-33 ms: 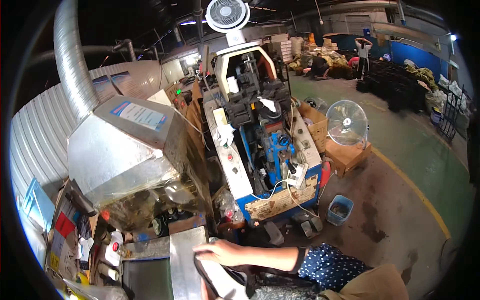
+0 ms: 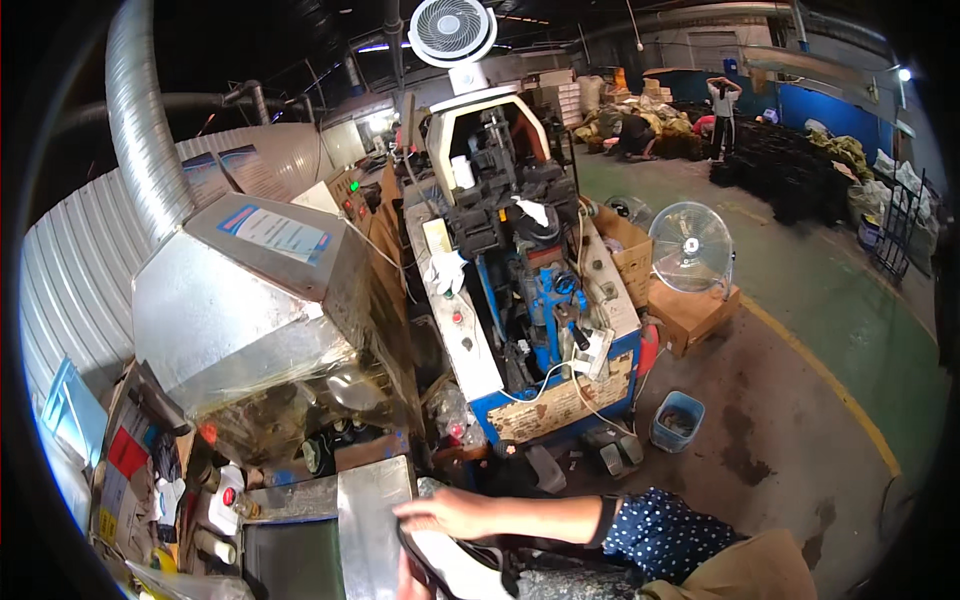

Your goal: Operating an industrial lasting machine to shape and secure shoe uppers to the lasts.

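Right hand (image 2: 450,513) at lower centre of the frame, fingers bent over the upper end of a white, dark-edged piece (image 2: 448,556); thumb hidden, so cannot tell whether pinching or merely resting. Piece at the lower edge, slanting down to the right, just beside a bare metal plate (image 2: 372,500); presumably steadied at its end so as to leave the white face uncovered. Left hand (image 2: 411,580) cut off by the lower edge, only a blurred part in view by the piece's left border; closure impossible to tell, support from that side likely.

Left of the plate: dark belt (image 2: 290,560) in a metal frame, apparently sited for short reach. White bottle (image 2: 224,510) with red cap at lower left, probably parked there for easy access. Above: metal hood (image 2: 230,290) with ribbed duct (image 2: 145,110) toward upper left, likely for carrying off heat or fumes.

At centre: blue-based machine (image 2: 548,300), white glove (image 2: 445,270) on its left ledge, perhaps for ready use. To the right: fan (image 2: 692,247) on a cardboard carton (image 2: 690,315), presumably for height; blue basin (image 2: 678,420) below. Upper right: standing person (image 2: 723,115), hands at head, near a dark heap (image 2: 780,180).
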